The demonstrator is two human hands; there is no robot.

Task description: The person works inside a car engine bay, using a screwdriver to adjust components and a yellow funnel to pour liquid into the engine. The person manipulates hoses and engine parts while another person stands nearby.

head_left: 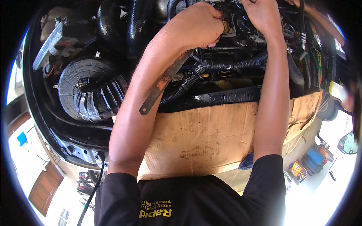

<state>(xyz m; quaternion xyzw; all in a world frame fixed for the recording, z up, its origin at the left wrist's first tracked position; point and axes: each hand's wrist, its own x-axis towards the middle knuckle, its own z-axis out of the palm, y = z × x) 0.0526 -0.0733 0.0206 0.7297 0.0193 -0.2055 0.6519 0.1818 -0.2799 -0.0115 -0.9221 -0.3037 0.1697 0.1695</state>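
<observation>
My left hand (200, 24) is closed over the engine at the top middle. A flat, rust-stained metal bar (162, 83) with a hole in its end slants down-left from beneath this hand, along my forearm; the bar's far end is hidden by the fist. To the right, my right hand (263, 15) reaches among dark engine parts (241, 32) at the upper edge. Its fingers are bent together, and what lies in them is cut off by the frame. Corrugated black wiring tubes (196, 71) run just below both hands.
A cardboard sheet (200, 143) covers the car's front edge below my arms. At left are a round black air filter housing (85, 81) and its ribbed hose (100, 98). Another person's arm (324, 23) reaches in at upper right. A blue container (315, 156) stands beyond, lower right.
</observation>
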